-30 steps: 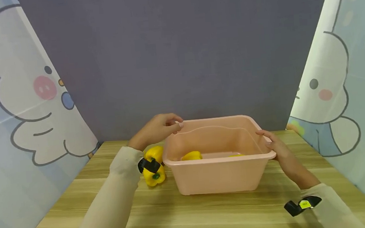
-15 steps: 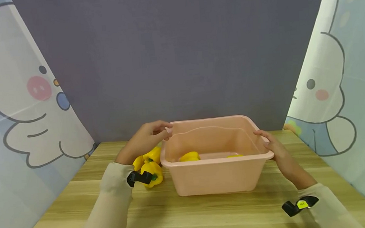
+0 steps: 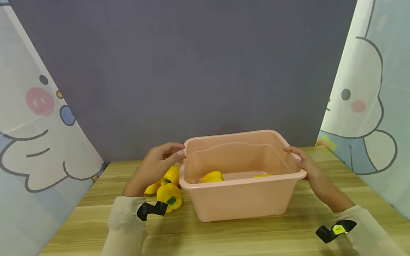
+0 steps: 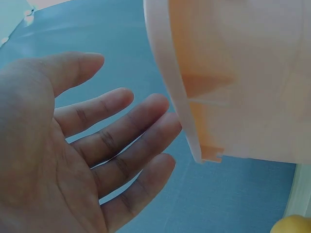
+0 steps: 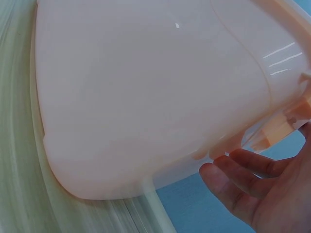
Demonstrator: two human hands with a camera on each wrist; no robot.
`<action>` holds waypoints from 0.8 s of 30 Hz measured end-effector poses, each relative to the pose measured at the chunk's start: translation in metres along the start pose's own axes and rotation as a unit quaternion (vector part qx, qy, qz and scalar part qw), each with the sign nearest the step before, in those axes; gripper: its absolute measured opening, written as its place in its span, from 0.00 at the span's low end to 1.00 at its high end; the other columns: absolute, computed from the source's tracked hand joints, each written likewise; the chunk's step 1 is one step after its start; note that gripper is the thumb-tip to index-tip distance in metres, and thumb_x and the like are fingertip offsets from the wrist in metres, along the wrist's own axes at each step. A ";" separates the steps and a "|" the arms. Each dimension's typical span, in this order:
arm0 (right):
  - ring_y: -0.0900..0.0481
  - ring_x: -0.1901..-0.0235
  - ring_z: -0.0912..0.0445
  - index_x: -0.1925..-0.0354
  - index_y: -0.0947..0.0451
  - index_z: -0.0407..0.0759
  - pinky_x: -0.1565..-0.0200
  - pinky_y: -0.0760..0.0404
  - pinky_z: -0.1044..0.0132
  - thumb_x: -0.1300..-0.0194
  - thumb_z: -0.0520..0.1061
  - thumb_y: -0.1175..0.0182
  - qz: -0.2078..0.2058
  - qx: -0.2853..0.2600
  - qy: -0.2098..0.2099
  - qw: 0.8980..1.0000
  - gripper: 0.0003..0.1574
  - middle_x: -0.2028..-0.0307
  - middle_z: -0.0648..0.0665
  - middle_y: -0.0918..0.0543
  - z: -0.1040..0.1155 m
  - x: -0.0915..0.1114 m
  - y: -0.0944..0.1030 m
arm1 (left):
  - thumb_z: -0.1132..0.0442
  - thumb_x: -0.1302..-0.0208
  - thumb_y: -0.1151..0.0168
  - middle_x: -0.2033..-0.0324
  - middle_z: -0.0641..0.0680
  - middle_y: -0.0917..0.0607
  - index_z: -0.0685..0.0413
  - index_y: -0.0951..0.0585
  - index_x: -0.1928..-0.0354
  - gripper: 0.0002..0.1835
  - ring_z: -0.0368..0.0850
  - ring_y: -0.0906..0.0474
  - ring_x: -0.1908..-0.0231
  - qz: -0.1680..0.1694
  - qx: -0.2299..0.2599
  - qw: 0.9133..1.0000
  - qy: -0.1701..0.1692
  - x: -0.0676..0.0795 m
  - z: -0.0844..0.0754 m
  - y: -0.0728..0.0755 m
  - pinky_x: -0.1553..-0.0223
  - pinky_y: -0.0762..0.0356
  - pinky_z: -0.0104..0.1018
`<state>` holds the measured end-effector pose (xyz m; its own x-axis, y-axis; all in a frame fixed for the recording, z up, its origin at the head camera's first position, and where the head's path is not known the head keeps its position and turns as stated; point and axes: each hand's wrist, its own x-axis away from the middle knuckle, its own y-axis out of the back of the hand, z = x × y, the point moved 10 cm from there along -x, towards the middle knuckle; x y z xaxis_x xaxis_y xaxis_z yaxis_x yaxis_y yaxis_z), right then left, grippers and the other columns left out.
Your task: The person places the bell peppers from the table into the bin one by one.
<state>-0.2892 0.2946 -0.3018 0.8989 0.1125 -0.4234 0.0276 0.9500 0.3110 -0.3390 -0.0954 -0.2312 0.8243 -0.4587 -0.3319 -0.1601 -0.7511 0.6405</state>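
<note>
Left hand (image 3: 155,165): relaxed, holding nothing. Worktop (image 3: 215,247): wood-grained, beneath. Pink tub (image 3: 242,200): between it and right hand (image 3: 310,168), which grips one end. Yellow peppers (image 3: 164,193): some inside, others beside left hand. Step, apparently: taking hold; next calls for left hand's grip.

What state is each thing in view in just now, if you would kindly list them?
Pink tub: upright on the table, open-topped.
Left pepper inside: partly hidden behind the tub's front.
Right yellow piece inside: mostly hidden, state unclear.
Peppers outside: resting on the table left of the tub, visible parts uncut.
Left grip: relaxed, at the tub's left side.
Right grip: holding the tub's right side.
</note>
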 end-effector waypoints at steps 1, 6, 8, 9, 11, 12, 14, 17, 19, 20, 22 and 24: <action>0.24 0.51 0.61 0.30 0.36 0.52 0.60 0.21 0.64 0.20 0.49 0.63 0.000 -0.002 0.002 1.000 0.26 0.36 0.49 0.36 0.001 0.000 0.000 | 0.48 0.25 0.44 0.45 0.53 0.16 0.51 0.21 0.37 0.22 0.46 0.18 0.51 -0.004 -0.001 1.000 0.000 0.001 0.001 0.001 0.46 0.22 0.53; 0.24 0.52 0.61 0.30 0.35 0.51 0.60 0.21 0.64 0.20 0.49 0.64 0.000 -0.003 0.010 1.000 0.26 0.37 0.51 0.35 0.003 -0.001 0.001 | 0.48 0.25 0.44 0.47 0.50 0.16 0.52 0.21 0.38 0.22 0.50 0.21 0.52 -0.012 -0.004 1.000 0.011 0.007 0.008 0.003 0.49 0.23 0.51; 0.25 0.50 0.61 0.29 0.37 0.48 0.60 0.22 0.64 0.20 0.50 0.64 0.003 0.002 0.009 1.000 0.27 0.37 0.51 0.36 0.004 0.000 0.001 | 0.47 0.25 0.44 0.48 0.49 0.16 0.51 0.21 0.39 0.21 0.51 0.22 0.53 -0.013 -0.004 1.000 0.015 0.010 0.012 0.003 0.50 0.23 0.50; 0.26 0.50 0.61 0.29 0.38 0.47 0.59 0.22 0.64 0.20 0.50 0.64 0.005 0.004 0.009 1.000 0.28 0.36 0.52 0.36 0.004 0.000 0.001 | 0.47 0.25 0.44 0.49 0.49 0.16 0.51 0.21 0.39 0.21 0.52 0.22 0.53 -0.013 -0.004 1.000 0.015 0.011 0.014 0.003 0.50 0.23 0.50; 0.26 0.50 0.60 0.28 0.39 0.45 0.59 0.22 0.64 0.20 0.50 0.64 0.006 0.003 0.008 1.000 0.28 0.36 0.52 0.37 0.004 0.000 0.000 | 0.46 0.25 0.44 0.49 0.48 0.16 0.50 0.21 0.39 0.22 0.52 0.22 0.53 -0.013 -0.005 1.000 0.015 0.014 0.017 0.003 0.50 0.23 0.49; 0.25 0.50 0.60 0.28 0.39 0.45 0.59 0.22 0.64 0.20 0.50 0.64 0.004 0.001 0.006 1.000 0.28 0.36 0.52 0.36 0.003 0.000 0.000 | 0.46 0.25 0.45 0.49 0.48 0.16 0.50 0.21 0.39 0.22 0.51 0.22 0.53 -0.013 -0.004 1.000 0.016 0.015 0.019 0.002 0.50 0.23 0.49; 0.25 0.51 0.60 0.29 0.37 0.47 0.60 0.22 0.64 0.20 0.50 0.64 0.003 -0.004 0.003 1.000 0.27 0.37 0.52 0.36 0.002 0.001 -0.001 | 0.46 0.25 0.45 0.49 0.49 0.16 0.50 0.21 0.38 0.22 0.50 0.21 0.53 -0.012 -0.002 1.000 0.018 0.018 0.022 0.002 0.50 0.22 0.48; 0.24 0.52 0.60 0.30 0.35 0.51 0.61 0.21 0.64 0.20 0.49 0.64 0.001 -0.007 0.001 1.000 0.26 0.38 0.53 0.35 0.000 0.004 -0.001 | 0.46 0.25 0.45 0.47 0.50 0.17 0.50 0.22 0.38 0.22 0.50 0.20 0.53 -0.010 0.004 1.000 0.022 0.022 0.028 0.002 0.50 0.20 0.47; 0.24 0.52 0.60 0.31 0.35 0.52 0.61 0.21 0.65 0.20 0.49 0.64 -0.001 -0.007 0.003 1.000 0.25 0.38 0.53 0.34 0.000 0.004 -0.001 | 0.47 0.24 0.45 0.46 0.53 0.17 0.49 0.22 0.38 0.21 0.50 0.20 0.52 -0.015 0.009 1.000 0.023 0.023 0.032 0.004 0.49 0.20 0.48; 0.24 0.52 0.60 0.31 0.35 0.52 0.61 0.21 0.64 0.20 0.48 0.64 -0.003 -0.008 0.004 1.000 0.25 0.38 0.52 0.34 0.000 0.004 -0.001 | 0.47 0.24 0.45 0.46 0.53 0.17 0.49 0.22 0.38 0.21 0.50 0.20 0.52 -0.019 0.012 0.999 0.024 0.024 0.033 0.005 0.49 0.20 0.48; 0.24 0.52 0.60 0.31 0.34 0.53 0.60 0.22 0.65 0.20 0.48 0.64 -0.007 -0.008 0.005 1.000 0.25 0.38 0.52 0.33 0.001 0.004 0.000 | 0.48 0.24 0.45 0.46 0.53 0.17 0.49 0.22 0.38 0.21 0.50 0.20 0.53 -0.027 0.017 0.999 0.026 0.024 0.037 0.007 0.49 0.20 0.48; 0.24 0.52 0.60 0.31 0.34 0.54 0.60 0.22 0.65 0.20 0.48 0.65 -0.007 -0.008 0.007 1.000 0.25 0.39 0.52 0.32 0.002 0.003 -0.001 | 0.48 0.24 0.45 0.47 0.53 0.17 0.49 0.22 0.38 0.20 0.49 0.19 0.53 -0.035 0.019 0.999 0.027 0.024 0.042 0.010 0.49 0.20 0.48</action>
<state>-0.2856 0.2938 -0.3015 0.8922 0.1035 -0.4396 0.0331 0.9558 0.2923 -0.3436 -0.1343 -0.2618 0.8626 -0.3779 -0.3363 -0.1196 -0.7983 0.5903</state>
